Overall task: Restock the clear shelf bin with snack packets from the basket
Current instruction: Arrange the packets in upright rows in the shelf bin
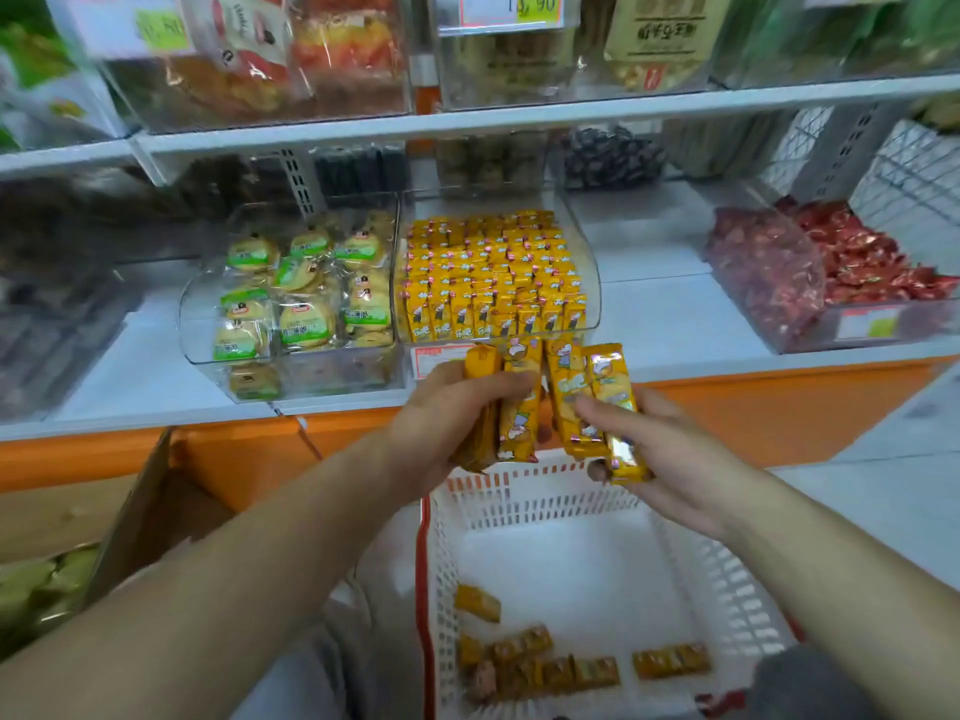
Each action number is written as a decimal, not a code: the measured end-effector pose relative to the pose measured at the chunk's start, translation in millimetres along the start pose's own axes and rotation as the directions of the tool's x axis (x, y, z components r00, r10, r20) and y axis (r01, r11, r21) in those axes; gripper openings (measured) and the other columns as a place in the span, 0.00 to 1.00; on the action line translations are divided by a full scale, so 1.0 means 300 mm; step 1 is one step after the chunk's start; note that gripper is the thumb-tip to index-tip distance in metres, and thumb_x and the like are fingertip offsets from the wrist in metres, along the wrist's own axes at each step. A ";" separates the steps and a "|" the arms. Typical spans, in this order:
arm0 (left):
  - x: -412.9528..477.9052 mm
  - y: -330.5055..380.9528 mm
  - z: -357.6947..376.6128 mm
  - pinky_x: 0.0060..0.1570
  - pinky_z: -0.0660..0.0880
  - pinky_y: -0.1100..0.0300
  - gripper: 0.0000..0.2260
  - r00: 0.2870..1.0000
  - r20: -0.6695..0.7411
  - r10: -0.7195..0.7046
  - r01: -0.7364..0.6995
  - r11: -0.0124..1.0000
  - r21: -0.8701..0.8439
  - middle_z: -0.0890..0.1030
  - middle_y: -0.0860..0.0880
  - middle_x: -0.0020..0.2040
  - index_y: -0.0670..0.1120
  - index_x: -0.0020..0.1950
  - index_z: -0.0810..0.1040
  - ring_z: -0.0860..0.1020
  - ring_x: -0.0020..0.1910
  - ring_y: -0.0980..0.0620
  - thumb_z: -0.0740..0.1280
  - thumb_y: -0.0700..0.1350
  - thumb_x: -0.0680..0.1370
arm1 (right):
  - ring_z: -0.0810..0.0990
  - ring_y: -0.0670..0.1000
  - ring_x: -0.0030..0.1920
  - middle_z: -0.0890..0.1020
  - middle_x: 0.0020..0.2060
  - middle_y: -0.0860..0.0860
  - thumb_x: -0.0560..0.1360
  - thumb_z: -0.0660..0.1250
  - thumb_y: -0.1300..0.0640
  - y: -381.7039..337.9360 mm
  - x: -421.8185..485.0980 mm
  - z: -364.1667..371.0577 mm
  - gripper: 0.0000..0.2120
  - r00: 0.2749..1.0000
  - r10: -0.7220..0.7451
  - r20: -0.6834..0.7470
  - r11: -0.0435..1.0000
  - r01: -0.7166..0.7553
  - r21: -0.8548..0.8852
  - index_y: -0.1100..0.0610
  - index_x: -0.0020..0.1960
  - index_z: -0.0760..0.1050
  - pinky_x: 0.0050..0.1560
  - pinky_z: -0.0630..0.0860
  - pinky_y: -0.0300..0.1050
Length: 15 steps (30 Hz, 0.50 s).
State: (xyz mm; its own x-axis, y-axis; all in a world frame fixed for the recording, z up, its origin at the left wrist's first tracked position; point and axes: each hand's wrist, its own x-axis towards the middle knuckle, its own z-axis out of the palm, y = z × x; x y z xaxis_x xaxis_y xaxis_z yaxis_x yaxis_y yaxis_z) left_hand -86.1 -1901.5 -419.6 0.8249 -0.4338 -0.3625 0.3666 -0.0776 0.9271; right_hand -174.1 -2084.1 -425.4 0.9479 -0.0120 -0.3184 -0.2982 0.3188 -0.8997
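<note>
Two upright bunches of snack packets [519,420], one within curled left fingers [496,383], one within curled right fingers [600,414].

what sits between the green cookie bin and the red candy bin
The clear bin full of yellow packets, then a stretch of white shelf with nothing on it, as the head view shows.

A shop: price tag [511,7] above stocked shelf bins [496,272]

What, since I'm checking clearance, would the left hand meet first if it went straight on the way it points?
Probably the front wall of the clear shelf bin, just beyond the yellow packets the left hand grips; depth is unclear.
</note>
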 end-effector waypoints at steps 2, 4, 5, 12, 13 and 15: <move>-0.020 0.000 0.012 0.57 0.69 0.20 0.18 0.995 -0.085 0.043 -0.047 0.998 -0.040 0.84 0.31 0.53 0.43 0.51 0.84 0.80 0.54 0.23 0.78 0.50 0.65 | 0.84 0.49 0.39 0.86 0.47 0.53 0.68 0.74 0.54 0.006 0.009 0.048 0.18 0.999 -0.043 -0.028 0.998 0.044 0.050 0.55 0.57 0.81 0.29 0.74 0.40; -0.018 0.003 0.023 0.54 0.71 0.20 0.18 0.989 -0.114 0.094 -0.102 0.993 -0.067 0.84 0.33 0.52 0.46 0.49 0.85 0.81 0.53 0.24 0.79 0.52 0.63 | 0.85 0.49 0.40 0.86 0.48 0.53 0.68 0.74 0.53 0.003 0.032 0.077 0.20 0.996 -0.074 -0.050 0.995 0.078 0.064 0.56 0.59 0.79 0.29 0.74 0.39; -0.013 0.004 0.024 0.54 0.73 0.22 0.18 0.985 -0.112 0.129 -0.137 0.988 -0.065 0.85 0.34 0.52 0.47 0.50 0.86 0.82 0.52 0.26 0.79 0.52 0.63 | 0.84 0.49 0.41 0.86 0.48 0.53 0.67 0.74 0.52 0.001 0.046 0.087 0.22 0.995 -0.083 -0.053 0.995 0.086 0.054 0.56 0.60 0.79 0.30 0.74 0.39; 0.051 0.000 -0.014 0.43 0.85 0.46 0.15 0.977 -0.116 0.178 -0.183 0.983 -0.032 0.88 0.44 0.47 0.46 0.54 0.85 0.87 0.44 0.42 0.81 0.46 0.70 | 0.85 0.50 0.43 0.86 0.51 0.54 0.66 0.74 0.43 0.009 0.145 0.080 0.25 0.999 -0.048 0.005 0.998 0.048 0.050 0.53 0.60 0.82 0.33 0.76 0.40; 0.058 0.007 -0.024 0.40 0.84 0.50 0.16 0.977 -0.117 0.180 -0.184 0.983 -0.025 0.88 0.45 0.47 0.46 0.56 0.85 0.88 0.44 0.43 0.81 0.46 0.70 | 0.84 0.50 0.41 0.86 0.50 0.54 0.67 0.72 0.41 0.007 0.160 0.079 0.25 0.999 -0.035 0.019 0.995 0.034 0.092 0.53 0.59 0.82 0.32 0.75 0.41; 0.071 0.022 -0.045 0.41 0.84 0.51 0.20 0.974 -0.129 0.185 -0.188 0.982 -0.008 0.88 0.47 0.48 0.48 0.59 0.83 0.88 0.45 0.45 0.82 0.47 0.69 | 0.80 0.50 0.33 0.83 0.46 0.56 0.73 0.67 0.38 0.002 0.189 0.078 0.24 1.000 -0.006 0.025 0.983 0.002 0.181 0.54 0.58 0.83 0.30 0.72 0.41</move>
State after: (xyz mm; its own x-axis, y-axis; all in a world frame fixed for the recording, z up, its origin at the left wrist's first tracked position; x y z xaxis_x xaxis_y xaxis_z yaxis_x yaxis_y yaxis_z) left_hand -60.3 -1899.1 -422.4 0.9272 -0.3208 -0.1935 0.2083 0.0123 0.9780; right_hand -117.9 -2062.2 -437.1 0.9523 0.0101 -0.3048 -0.2713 0.4850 -0.8314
